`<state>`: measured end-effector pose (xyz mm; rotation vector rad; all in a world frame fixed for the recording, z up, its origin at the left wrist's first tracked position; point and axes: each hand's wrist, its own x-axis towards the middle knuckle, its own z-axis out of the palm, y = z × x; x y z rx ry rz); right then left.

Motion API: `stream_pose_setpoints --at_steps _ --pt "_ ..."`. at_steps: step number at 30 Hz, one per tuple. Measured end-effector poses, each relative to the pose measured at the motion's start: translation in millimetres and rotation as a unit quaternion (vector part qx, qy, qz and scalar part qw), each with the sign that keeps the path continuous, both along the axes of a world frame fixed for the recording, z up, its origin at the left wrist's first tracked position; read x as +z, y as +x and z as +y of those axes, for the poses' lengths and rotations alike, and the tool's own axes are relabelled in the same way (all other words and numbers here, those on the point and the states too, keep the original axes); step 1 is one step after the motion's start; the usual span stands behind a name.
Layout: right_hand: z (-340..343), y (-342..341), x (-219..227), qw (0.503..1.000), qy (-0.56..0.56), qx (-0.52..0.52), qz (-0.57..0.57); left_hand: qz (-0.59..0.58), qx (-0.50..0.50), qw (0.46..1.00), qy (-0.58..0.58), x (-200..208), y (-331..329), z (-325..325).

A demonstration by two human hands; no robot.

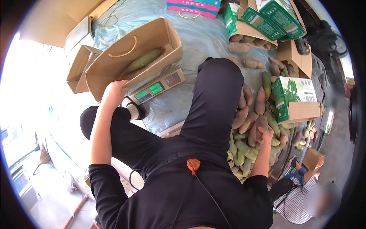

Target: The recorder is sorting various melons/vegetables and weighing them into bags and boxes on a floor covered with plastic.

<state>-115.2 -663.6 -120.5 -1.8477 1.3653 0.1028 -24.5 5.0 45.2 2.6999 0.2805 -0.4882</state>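
My left hand (pixel 115 91) is closed on the near edge of an open cardboard box (pixel 126 47) with a yellow cord handle. One long green radish (pixel 144 61) lies inside it. The box rests on a scale (pixel 156 89) with lit green displays. On my right side, my right hand (pixel 267 135) has its fingers curled round a brownish, earth-coated radish (pixel 261 123) on the heap. Green radishes (pixel 241 149) and reddish-brown ones (pixel 248 123) lie all about that hand.
A green and white carton (pixel 297 99) stands on the heap at right. More green cartons (pixel 267 17) sit at the far right, over spilled radishes. Pink and blue boxes (pixel 194 8) are at the back. Plastic sheeting (pixel 206 34) covers the floor. Another person (pixel 293 202) sits at lower right.
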Motion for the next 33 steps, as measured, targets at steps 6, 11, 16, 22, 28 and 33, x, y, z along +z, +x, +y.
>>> stream_pose_setpoints --at_steps 6,11,16,22,28,33 --pt "101.3 117.6 113.6 0.956 0.048 0.238 -0.167 -0.017 -0.031 0.999 0.007 -7.9 -3.8 4.3" --pt "217.2 205.5 231.7 0.820 0.124 0.470 -0.302 0.003 -0.035 0.998 0.046 0.3 -3.2 0.5" --pt "349.4 255.6 263.3 0.661 0.222 0.653 -0.294 -0.048 -0.069 0.995 0.061 -6.3 -5.1 8.9" --pt "527.9 254.7 199.9 0.591 -0.034 0.795 -0.133 -0.053 -0.100 0.992 0.061 -8.4 -2.8 12.4" --pt "628.1 205.3 124.8 0.560 0.009 0.828 -0.023 -0.010 -0.054 0.996 0.070 -8.7 -5.3 11.3" --pt "648.7 180.3 99.3 0.683 -0.045 0.699 -0.208 -0.012 -0.054 0.998 0.024 -3.5 5.9 -4.9"
